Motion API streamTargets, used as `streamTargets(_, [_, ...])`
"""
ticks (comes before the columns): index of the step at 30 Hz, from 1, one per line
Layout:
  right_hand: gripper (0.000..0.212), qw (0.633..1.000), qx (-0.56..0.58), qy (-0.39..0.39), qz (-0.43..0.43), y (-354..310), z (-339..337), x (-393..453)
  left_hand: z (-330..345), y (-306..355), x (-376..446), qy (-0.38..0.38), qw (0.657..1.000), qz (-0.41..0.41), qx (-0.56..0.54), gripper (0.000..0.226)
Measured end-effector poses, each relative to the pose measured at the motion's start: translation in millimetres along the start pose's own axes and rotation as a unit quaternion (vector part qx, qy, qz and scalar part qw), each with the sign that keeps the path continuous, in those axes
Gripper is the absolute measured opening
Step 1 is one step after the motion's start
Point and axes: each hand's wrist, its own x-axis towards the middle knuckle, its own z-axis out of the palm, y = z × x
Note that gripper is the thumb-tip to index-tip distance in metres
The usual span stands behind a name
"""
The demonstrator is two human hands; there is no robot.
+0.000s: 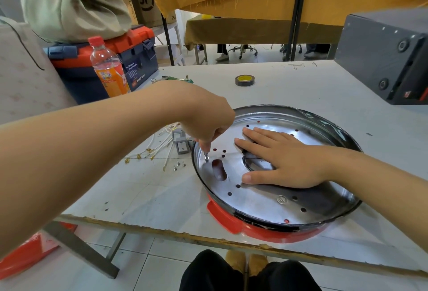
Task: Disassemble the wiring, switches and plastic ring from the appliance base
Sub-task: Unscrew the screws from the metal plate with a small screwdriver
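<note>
Wires (159,149), switches (181,144) and loose screws (178,165) lie on the table (289,86), at nine o'clock of the base (273,167). Left hand (206,126) pinches a screw (206,157); right hand (282,158) presses flat, fingers straight. Ring removal apparently remains.

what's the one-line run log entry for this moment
left hand: pinches screw on metal plate | right hand: flat on plate | removed: switches, wires, loose screws on table
</note>
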Motion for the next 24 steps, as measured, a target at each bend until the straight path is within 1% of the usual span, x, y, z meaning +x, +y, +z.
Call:
streamTargets(5, [0.094, 1.0, -0.004, 0.002, -0.003, 0.6, -0.5, -0.3, -0.5, -1.4, 0.4, -0.022, 1.0, -0.013, -0.005, 0.021])
streamTargets(10, [0.094, 1.0, -0.001, 0.003, -0.003, 0.8, 0.1, -0.1, -0.1, 0.6, 1.5, -0.016, 1.0, -0.014, 0.014, 0.021])
streamTargets(14, [0.095, 1.0, 0.0, 0.003, -0.003, 0.8, -0.1, -0.2, 1.2, -0.3, -1.6, -0.018, 0.999, -0.014, 0.044, 0.01])
streamTargets(20, [0.094, 1.0, 0.002, 0.001, 0.0, 0.6, 0.0, 0.1, -2.7, -1.9, -0.7, -0.028, 0.999, 0.0, 0.028, 0.015])
streamTargets(24, [0.094, 1.0, 0.005, 0.002, -0.002, 1.5, 0.6, -0.3, -4.3, 2.2, 1.8, -0.022, 0.999, 0.004, 0.035, 0.013])
